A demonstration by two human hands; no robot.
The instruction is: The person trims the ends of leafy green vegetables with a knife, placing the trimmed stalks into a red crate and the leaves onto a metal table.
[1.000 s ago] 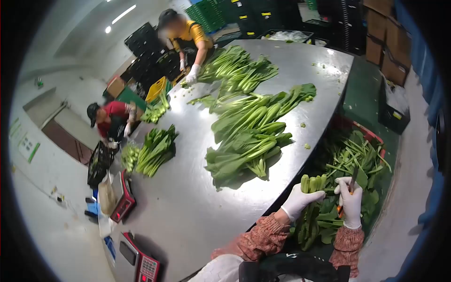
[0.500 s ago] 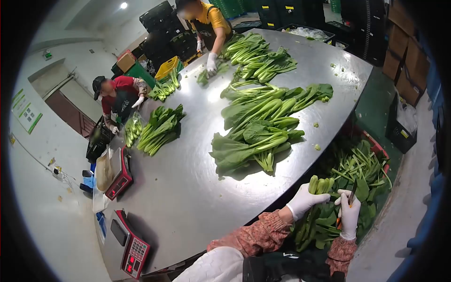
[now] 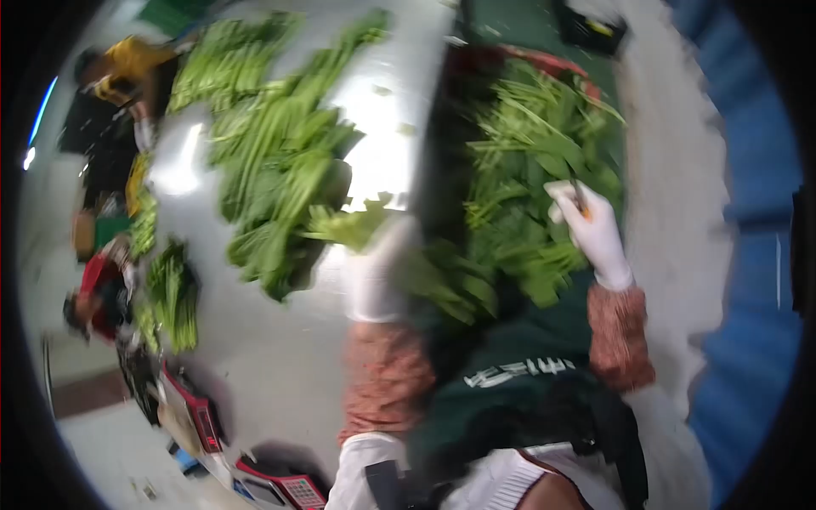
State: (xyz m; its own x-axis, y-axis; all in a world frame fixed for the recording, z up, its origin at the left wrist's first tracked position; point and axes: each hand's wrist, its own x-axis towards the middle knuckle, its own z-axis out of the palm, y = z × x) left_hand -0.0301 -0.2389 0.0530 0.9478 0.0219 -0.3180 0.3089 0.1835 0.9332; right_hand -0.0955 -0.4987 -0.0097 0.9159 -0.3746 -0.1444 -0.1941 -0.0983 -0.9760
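My gloved left hand (image 3: 380, 265), blurred by motion, is closed around a bunch of leafy greens (image 3: 455, 285) at the table's edge. The pale cut stems point left over the table, and the leaves trail to the right. In my gloved right hand (image 3: 592, 228) is a small knife (image 3: 583, 202) with an orange handle, its dark blade pointing up and away. That hand is above a red-rimmed container (image 3: 557, 61) heaped with loose leaves and stalks (image 3: 531, 161).
Piles of greens (image 3: 285, 161) lie on the metal table (image 3: 272, 374). Two red scales (image 3: 200, 412) stand toward its lower left side. A person in yellow (image 3: 136, 64) and a person in red (image 3: 100, 285) are across the table. Blue sheeting (image 3: 739, 340) hangs at right.
The view has swung right and down. My left hand has carried the greens left, away from my right hand to the table's edge. My right hand still grips the knife.
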